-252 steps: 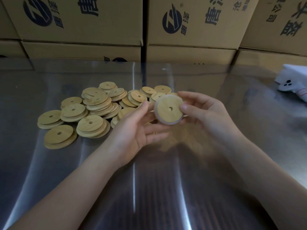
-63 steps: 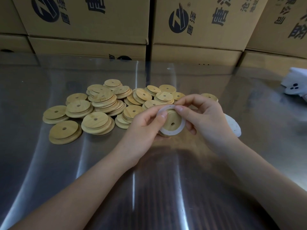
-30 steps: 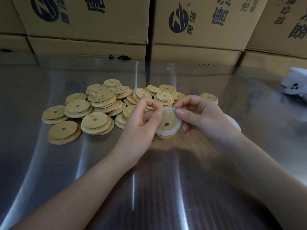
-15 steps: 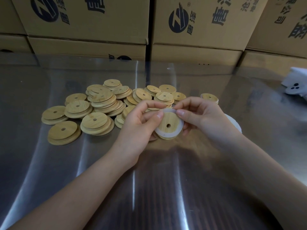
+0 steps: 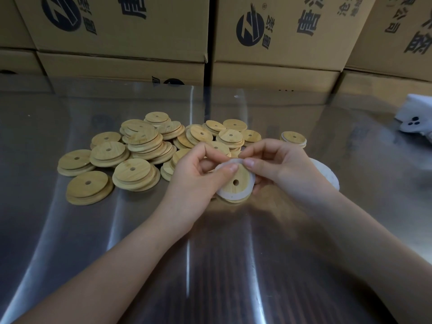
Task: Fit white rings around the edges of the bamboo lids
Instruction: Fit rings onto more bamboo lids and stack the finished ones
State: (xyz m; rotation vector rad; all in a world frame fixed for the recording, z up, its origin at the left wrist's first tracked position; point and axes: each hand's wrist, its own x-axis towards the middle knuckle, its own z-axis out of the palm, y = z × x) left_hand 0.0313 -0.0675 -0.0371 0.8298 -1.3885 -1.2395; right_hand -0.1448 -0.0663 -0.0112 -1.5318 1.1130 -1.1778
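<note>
- Since half a second ago, the thumbs of the left hand (image 5: 198, 176) and right hand (image 5: 287, 167) have drawn closer together at the top of the ring (image 5: 225, 195).
- Both hands, at centre frame, pinch the ring where it meets the upper edge of the lid (image 5: 238, 176). The lid is held just above the table (image 5: 210, 265).
- The ring shows along the lid's left, lower and right edges. Its top is covered by the fingertips, so whether it is seated there cannot be told.
- The pile (image 5: 145, 146) of bare lids lies left of centre, its near right part hidden by the left hand.
- A lone lid (image 5: 294, 137) lies right of the pile.
- Spare rings (image 5: 328, 176) peek out behind the right wrist and are mostly hidden.
- A white thing (image 5: 416, 120) is cut off at the right edge and cannot be identified.
- Boxes (image 5: 121, 24) fill the top, their print cropped.
</note>
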